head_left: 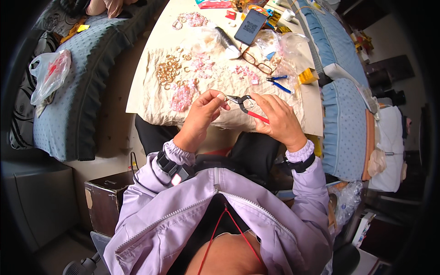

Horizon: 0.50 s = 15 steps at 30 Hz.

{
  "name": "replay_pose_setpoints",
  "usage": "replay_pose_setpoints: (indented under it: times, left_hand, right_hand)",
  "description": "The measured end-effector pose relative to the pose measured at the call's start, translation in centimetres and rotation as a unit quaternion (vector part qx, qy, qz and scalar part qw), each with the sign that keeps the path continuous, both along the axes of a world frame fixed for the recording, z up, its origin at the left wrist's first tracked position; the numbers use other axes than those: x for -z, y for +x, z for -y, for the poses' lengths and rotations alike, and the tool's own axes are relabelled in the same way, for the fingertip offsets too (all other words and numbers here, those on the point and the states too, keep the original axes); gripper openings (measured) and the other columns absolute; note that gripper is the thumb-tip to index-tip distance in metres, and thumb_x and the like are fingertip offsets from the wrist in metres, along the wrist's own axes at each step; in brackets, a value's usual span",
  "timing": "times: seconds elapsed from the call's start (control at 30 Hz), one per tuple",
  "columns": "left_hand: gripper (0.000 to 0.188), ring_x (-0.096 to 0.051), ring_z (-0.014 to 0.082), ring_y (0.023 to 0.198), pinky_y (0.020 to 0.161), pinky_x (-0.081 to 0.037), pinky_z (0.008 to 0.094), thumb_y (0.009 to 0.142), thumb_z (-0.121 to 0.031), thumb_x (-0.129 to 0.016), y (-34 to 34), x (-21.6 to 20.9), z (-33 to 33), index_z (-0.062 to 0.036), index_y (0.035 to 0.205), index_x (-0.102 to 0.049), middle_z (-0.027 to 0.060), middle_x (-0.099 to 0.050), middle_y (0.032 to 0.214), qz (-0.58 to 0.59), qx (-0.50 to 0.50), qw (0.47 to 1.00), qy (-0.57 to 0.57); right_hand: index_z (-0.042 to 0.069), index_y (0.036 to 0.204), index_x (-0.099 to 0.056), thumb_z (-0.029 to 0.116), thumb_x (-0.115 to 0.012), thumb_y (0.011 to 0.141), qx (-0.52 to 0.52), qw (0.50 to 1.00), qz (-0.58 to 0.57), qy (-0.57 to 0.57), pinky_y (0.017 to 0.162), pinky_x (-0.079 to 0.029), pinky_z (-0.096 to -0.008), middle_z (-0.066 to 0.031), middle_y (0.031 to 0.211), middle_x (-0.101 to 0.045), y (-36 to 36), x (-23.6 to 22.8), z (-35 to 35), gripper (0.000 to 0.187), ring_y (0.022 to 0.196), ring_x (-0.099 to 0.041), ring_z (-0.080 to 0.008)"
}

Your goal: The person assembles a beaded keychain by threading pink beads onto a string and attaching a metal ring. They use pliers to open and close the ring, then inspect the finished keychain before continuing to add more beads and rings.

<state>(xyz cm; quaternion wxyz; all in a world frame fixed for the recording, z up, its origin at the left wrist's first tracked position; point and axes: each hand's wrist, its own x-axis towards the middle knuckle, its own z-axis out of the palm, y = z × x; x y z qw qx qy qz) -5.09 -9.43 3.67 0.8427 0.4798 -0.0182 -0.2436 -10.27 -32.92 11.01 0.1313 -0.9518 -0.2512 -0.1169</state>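
Note:
In my right hand [283,118] is a pair of pliers [241,100] with red handles and a black head, jaws pointing left. My left hand [201,114] is closed in a pinch right at the tips of the jaws; what its fingers hold is too small to make out. Both hands are above the near edge of a cream cloth [149,103]. Just beyond my left hand lies a heap of pink beads [183,97], with a pile of gold rings [167,71] farther left. Blue-handled pliers [279,84] rest beyond my right hand.
Glasses [256,62], a phone [251,26], a black-and-white tool [227,42] and clear plastic bags [293,42] are farther back on the table. A yellow box [307,76] stands at the right edge. Blue-covered seats [344,123] flank both sides.

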Motion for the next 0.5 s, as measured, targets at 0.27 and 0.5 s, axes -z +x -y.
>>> replay_pose_setpoints:
  times: [0.27, 0.5]
  left_hand:
    - [0.012, -0.036, 0.0006, 0.057, 0.053, -0.029, 0.0181, 0.102, -0.021, -0.062, -0.12, -0.68, -0.32, -0.0092, 0.101, -0.065, 0.0027, -0.068, 0.087, -0.001, 0.002, 1.000, -0.004]
    - [0.010, -0.044, 0.0020, 0.064, 0.059, -0.033, 0.0167, 0.102, -0.021, -0.061, -0.11, -0.66, -0.77, -0.0127, 0.101, -0.066, -0.0024, -0.068, 0.088, -0.067, 0.057, 0.994, -0.066]
  right_hand:
    - [0.006, 0.137, -0.058, 0.012, -0.067, 0.077, -0.007, 0.999, -0.025, 0.041, 0.086, -0.054, -0.0434, -0.0158, 0.110, -0.064, -0.14, -0.36, -0.10, 0.061, 0.099, -0.065, -0.0356]
    - [0.005, 0.136, -0.058, 0.016, -0.067, 0.082, 0.020, 0.989, -0.081, 0.124, 0.088, -0.054, -0.0436, -0.0164, 0.111, -0.065, -0.50, 0.57, -0.38, 0.055, 0.098, -0.066, -0.0349]
